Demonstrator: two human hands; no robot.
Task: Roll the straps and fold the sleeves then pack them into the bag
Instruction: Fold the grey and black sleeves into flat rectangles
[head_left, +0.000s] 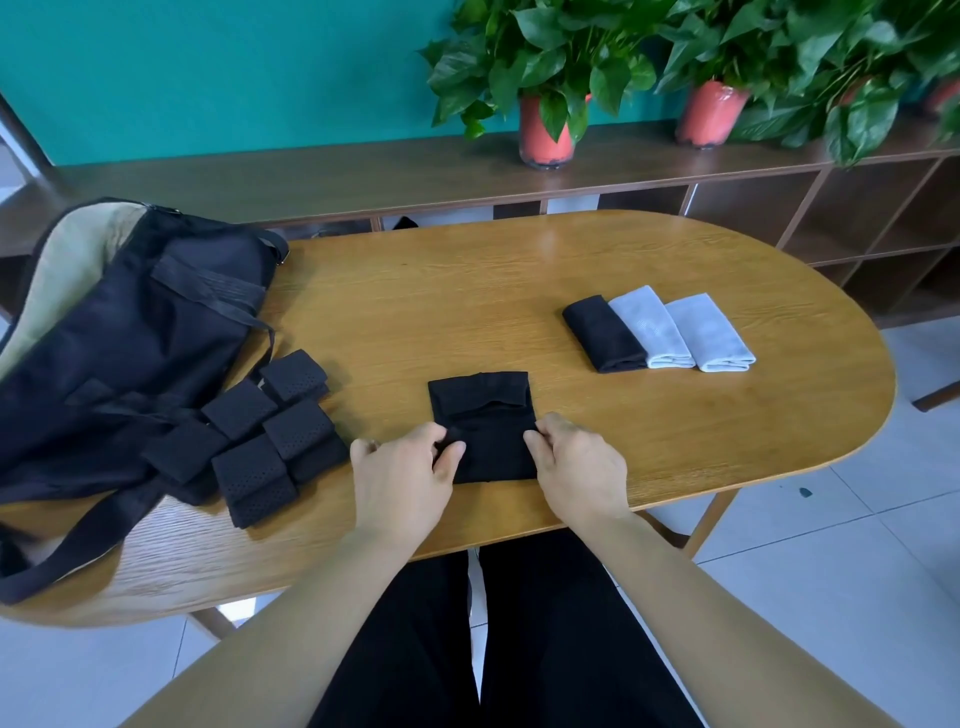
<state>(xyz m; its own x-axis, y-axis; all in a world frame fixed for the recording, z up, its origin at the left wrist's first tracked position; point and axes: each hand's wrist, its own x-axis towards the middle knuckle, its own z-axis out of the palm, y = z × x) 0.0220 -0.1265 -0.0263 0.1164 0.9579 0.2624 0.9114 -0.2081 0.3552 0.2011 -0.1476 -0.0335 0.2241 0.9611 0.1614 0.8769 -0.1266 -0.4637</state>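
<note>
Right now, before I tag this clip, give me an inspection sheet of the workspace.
Surface: oval wooden table.
Job's things: black bag lying at the table's left end, beige lining showing; rolled black straps clustered beside it; black sleeve partly folded near the front edge; three folded sleeves in a row on the right, one black and two light grey.
Clutter: nothing seen.
Grippers: left hand pinches the black sleeve's left edge; right hand pinches its right edge.
Cables: nothing seen.
Surroundings: potted plants on a wooden shelf unit, teal wall, tiled floor.
</note>
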